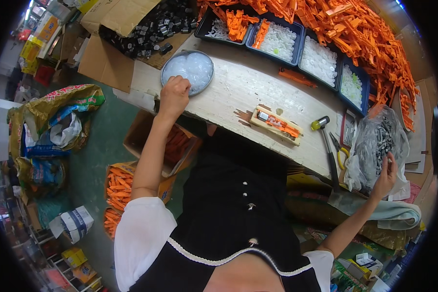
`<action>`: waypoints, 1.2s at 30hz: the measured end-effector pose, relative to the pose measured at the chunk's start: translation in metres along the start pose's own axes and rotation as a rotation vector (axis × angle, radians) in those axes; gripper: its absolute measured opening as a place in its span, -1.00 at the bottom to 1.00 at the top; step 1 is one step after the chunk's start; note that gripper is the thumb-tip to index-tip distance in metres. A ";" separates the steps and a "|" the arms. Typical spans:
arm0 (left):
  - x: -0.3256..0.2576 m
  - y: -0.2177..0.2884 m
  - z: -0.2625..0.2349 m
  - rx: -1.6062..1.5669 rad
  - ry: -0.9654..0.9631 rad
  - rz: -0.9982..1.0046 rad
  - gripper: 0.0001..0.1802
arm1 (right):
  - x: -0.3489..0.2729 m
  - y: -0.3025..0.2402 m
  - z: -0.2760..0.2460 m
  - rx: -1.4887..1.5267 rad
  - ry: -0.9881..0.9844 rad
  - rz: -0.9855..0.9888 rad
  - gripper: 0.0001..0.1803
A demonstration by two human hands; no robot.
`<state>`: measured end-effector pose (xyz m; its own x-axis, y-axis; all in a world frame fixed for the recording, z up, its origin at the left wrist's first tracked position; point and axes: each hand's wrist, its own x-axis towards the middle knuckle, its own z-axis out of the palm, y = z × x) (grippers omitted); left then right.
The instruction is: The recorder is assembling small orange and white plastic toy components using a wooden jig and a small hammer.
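My left hand (174, 96) is over the near rim of a round metal bowl (212, 73) filled with a glossy, translucent whitish substance (192, 68). Its fingers are closed at the bowl's edge; what they pinch, if anything, is hidden. On the far right, my right hand (385, 177) is beside a clear plastic bag (362, 163) of small grey metal parts (385, 141). The fingertips are drawn together, and I cannot make out what is between them. Between the hands, a wooden block (294, 141) holds an orange plastic part (286, 127) with a metal piece at one end.
A hammer (328, 146) and yellow-handled pliers (342, 155) lie right of the block. Dark trays (297, 61) of small white pieces line the table's back, below heaped orange parts (345, 24). Black parts (155, 31) spill from a carton at left. Boxes of orange parts (119, 187) stand below.
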<state>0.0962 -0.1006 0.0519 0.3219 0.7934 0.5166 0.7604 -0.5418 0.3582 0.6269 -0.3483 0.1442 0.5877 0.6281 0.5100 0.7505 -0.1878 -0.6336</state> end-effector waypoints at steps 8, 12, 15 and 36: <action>-0.010 -0.002 -0.010 -0.011 0.012 -0.029 -0.94 | -0.028 -0.058 0.059 0.099 -0.268 -0.038 -0.79; -0.003 0.032 -0.019 -0.732 0.001 -0.457 -0.88 | -0.053 -0.091 0.102 0.369 -0.517 0.115 -0.77; -0.001 0.067 -0.012 -1.070 -0.072 -0.464 -0.86 | -0.072 -0.125 0.143 0.441 -0.645 0.001 -0.75; -0.004 0.132 0.017 -1.422 -0.235 -0.299 -0.89 | -0.105 -0.170 0.192 1.192 -0.679 0.415 -0.78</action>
<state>0.2049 -0.1704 0.0842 0.4437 0.8731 0.2020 -0.3236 -0.0541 0.9446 0.3796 -0.2374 0.0861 0.1864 0.9824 0.0143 -0.3335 0.0770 -0.9396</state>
